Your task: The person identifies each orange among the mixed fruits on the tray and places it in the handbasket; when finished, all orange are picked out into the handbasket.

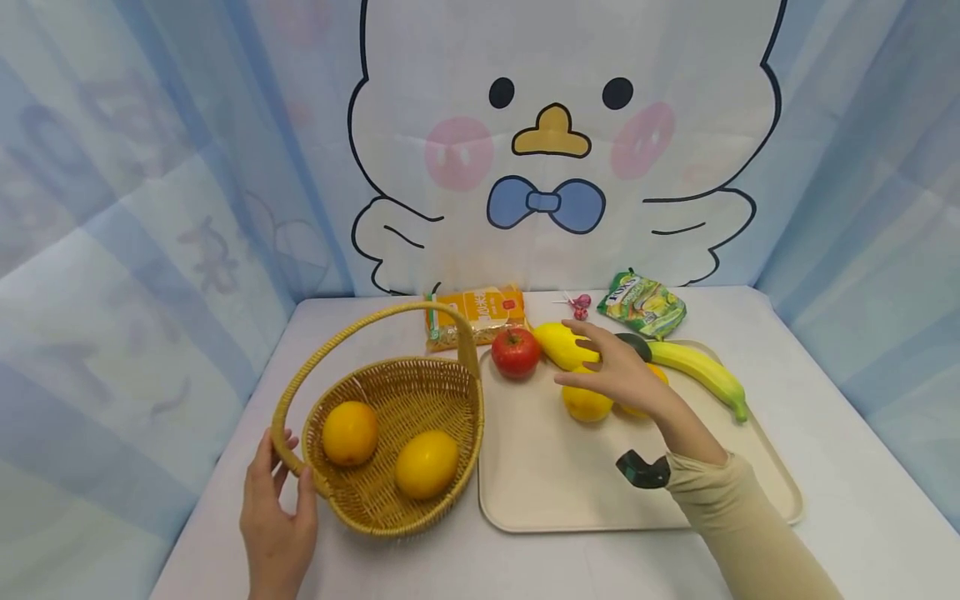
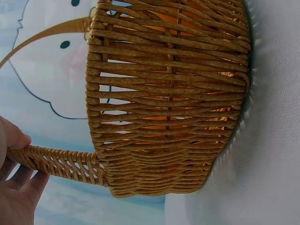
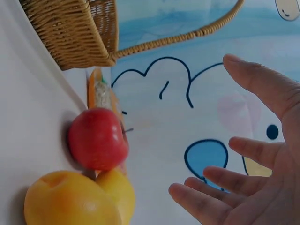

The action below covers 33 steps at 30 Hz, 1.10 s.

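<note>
My left hand (image 1: 279, 525) grips the side of the handle of a wicker basket (image 1: 393, 387); in the left wrist view, thumb and fingers lie on either side of the handle (image 2: 65, 164). Inside the basket are an orange (image 1: 350, 433) and a yellow-orange oval fruit (image 1: 427, 464). My right hand (image 1: 626, 375) hovers above the fruit on a cream tray (image 1: 555, 492), fingers spread and holding nothing. Below or beside it are a round yellow fruit (image 1: 587, 405), a lemon (image 1: 558, 343), a red apple (image 1: 516, 353) and a partly hidden orange fruit (image 1: 660, 374).
A banana (image 1: 701, 371) lies across the tray's right side beside a dark green item (image 1: 636, 345). Behind the tray are an orange food packet (image 1: 480, 315), lollipops (image 1: 581, 306) and a green snack bag (image 1: 643, 304). Printed curtains surround the white table.
</note>
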### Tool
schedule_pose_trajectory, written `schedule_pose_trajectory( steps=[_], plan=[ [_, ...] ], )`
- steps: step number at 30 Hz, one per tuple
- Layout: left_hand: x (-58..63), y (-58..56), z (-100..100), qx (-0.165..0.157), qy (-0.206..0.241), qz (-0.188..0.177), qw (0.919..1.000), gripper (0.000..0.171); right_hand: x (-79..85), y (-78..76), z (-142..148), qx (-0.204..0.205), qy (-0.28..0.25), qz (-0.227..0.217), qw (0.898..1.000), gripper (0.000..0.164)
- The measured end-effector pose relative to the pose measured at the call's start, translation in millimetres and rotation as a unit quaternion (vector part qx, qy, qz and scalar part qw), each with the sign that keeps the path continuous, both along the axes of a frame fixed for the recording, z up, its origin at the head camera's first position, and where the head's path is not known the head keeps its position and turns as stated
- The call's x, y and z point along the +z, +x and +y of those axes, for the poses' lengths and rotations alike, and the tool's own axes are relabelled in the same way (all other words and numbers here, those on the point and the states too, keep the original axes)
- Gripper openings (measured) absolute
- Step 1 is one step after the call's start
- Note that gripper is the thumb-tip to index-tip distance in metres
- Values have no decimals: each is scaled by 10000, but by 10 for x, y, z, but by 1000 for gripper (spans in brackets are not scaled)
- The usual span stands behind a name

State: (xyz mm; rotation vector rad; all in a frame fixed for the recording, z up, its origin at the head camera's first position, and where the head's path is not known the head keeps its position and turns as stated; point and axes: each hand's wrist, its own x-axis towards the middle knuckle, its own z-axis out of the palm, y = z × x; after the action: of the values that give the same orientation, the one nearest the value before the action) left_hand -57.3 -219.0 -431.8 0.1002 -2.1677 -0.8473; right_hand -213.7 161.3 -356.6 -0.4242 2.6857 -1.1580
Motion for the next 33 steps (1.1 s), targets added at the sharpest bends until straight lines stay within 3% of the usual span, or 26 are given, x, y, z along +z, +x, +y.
schedule_pose_trajectory(
  steps=[11,20,33],
  plan=[
    [-19,-6,-17,-75,1,114,9999,78,-197,-84,225,-260,-459,-30,9986,89],
    [-9,1,-14,52,-23,-71,10000,81,-360,-113,294,-313,-649,-196,9972,82],
    [-18,-12,-17,-116,3,95,9999,78,-619,-134,319,-410,-553,-350,9970,81]
  ],
)
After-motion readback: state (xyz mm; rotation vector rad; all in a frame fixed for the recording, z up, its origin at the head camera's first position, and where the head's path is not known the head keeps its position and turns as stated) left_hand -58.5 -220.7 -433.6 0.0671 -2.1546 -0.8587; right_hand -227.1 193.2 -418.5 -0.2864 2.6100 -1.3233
